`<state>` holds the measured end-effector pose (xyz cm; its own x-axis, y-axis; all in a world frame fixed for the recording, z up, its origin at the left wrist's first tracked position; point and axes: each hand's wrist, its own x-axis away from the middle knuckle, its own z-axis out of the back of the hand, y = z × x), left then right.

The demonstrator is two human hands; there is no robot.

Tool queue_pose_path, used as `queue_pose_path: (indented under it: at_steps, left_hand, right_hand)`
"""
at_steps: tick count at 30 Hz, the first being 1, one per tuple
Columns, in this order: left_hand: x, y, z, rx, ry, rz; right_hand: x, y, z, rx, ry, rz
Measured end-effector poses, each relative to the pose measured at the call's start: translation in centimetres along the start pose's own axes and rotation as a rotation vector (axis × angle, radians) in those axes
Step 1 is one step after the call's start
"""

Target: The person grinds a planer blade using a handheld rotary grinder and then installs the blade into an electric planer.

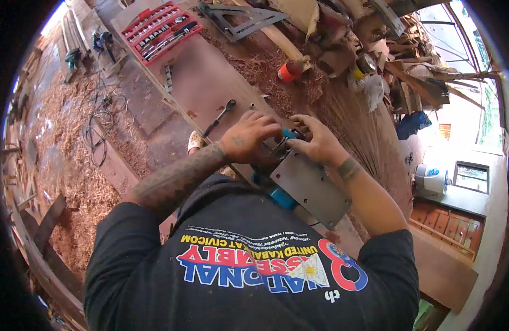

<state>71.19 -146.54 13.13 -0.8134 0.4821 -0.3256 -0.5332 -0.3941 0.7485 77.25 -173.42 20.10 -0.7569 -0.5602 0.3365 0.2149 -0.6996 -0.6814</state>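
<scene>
A teal power tool, which looks like an electric planer, lies turned over on the board in front of me. Its flat grey metal plate with several holes faces up. My left hand is closed, its fingertips at the far end of the tool; whatever they pinch is hidden. From the other side, the curled fingers and thumb of my right hand grip that same end. Left of my left hand lies a ratchet wrench. A small metal socket stands just beyond my fingers.
An open red socket set sits at the far end of the board. Beyond are a metal square, an orange container and scrap wood. Shavings and a black cord cover the floor at left.
</scene>
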Motion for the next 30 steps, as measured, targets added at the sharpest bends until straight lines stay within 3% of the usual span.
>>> queue_pose_path:
  at_steps: [1, 10, 13, 15, 17, 19, 24, 26, 29, 30]
  left_hand:
    - [-0.1, 0.2, -0.1, 0.02, -0.009, 0.052]
    - [0.3, 0.2, 1.0, -0.165, 0.118, -0.141]
    - [1.5, -3.5, 3.0, -0.019, 0.181, 0.027]
    - [3.5, -6.0, 5.6, 0.077, 0.212, 0.411]
    - [5.6, -9.8, 8.4, -0.366, 0.201, 0.279]
    - [7.1, -11.7, 9.7, -0.406, 0.221, 0.504]
    - [9.5, -16.8, 10.3, -0.552, 0.1, 0.435]
    - [7.8, -14.1, 10.7, -0.438, 0.102, 0.538]
    - [7.4, -15.9, 10.6, -0.26, 0.098, 0.716]
    - [5.7, -11.8, 11.1, 0.103, 0.172, 0.932]
  right_hand:
    - [0.5, -0.3, -0.3, 0.051, 0.017, -0.01]
    - [0.6, -1.9, -1.7, 0.173, -0.058, -0.133]
    - [0.6, -1.4, -1.7, 0.167, -0.044, -0.124]
    - [0.7, -1.6, -1.7, 0.159, -0.049, -0.124]
    - [0.8, -1.5, -1.7, 0.16, -0.044, -0.113]
    - [0.7, -1.1, -1.9, 0.174, -0.032, -0.084]
    - [0.9, -2.4, -1.5, 0.141, -0.056, -0.119]
    - [1.0, -2.5, -1.5, 0.138, -0.049, -0.127]
    - [1.0, -1.6, -2.1, 0.151, -0.006, -0.104]
    - [1.0, -1.4, -2.2, 0.153, 0.003, -0.101]
